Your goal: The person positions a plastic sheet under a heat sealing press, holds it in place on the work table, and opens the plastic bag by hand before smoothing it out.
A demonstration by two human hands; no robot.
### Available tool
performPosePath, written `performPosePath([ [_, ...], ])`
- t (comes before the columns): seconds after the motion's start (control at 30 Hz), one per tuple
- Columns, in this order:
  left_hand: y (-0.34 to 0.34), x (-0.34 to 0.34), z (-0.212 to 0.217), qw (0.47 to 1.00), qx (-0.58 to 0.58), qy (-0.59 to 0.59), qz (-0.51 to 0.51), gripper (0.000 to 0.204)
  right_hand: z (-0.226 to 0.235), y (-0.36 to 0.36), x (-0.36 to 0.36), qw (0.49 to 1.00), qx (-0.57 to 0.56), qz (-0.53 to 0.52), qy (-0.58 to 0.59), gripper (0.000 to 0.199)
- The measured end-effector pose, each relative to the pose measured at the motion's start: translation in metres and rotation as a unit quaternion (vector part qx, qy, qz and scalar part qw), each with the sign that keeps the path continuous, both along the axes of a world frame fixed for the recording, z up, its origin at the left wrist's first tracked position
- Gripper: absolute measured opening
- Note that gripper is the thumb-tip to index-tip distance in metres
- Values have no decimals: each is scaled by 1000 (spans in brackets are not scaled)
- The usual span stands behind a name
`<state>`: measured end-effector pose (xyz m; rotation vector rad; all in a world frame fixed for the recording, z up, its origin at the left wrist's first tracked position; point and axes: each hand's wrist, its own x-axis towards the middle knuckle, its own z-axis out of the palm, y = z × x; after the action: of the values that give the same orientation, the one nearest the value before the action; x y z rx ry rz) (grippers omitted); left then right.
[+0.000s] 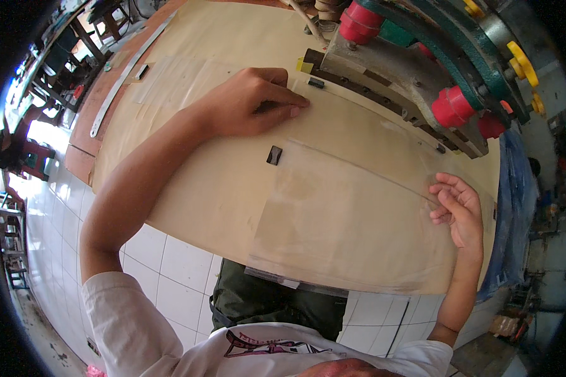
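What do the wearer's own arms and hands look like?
Left hand and right hand are ungloved, with bare forearms. Left sleeve and right sleeve are short, white, loose. No cables visible.

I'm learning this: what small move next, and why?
Perhaps bring the left hand to the far left corner of the clear sheet: the right hand is at the far edge's right end, but the left is beyond that edge.
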<state>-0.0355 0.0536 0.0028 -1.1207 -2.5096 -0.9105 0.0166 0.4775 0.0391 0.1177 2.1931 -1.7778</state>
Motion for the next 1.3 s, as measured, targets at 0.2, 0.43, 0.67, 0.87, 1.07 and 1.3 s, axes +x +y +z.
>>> performPosePath([
  [0.2,2,-1,4,1000,-5,6,-3,21,-1,1,1,1000,-6,9,14,39],
  [0.43,1,1,5,1000,-12,0,4,21,1,-3,1,1000,2,5,14,39],
  [0.67,3,1,4,1000,-11,8,-4,21,1,-1,2,1000,17,10,21,38],
  [0.87,1,1,1,1000,-13,16,-8,21,1,-4,2,998,44,21,45,35],
  [1.07,-1,-1,1,1000,-11,20,-14,21,2,-8,3,981,156,-11,114,31],
  [1.3,3,-3,2,999,-21,25,-6,21,1,2,1,970,195,-32,139,24],
])
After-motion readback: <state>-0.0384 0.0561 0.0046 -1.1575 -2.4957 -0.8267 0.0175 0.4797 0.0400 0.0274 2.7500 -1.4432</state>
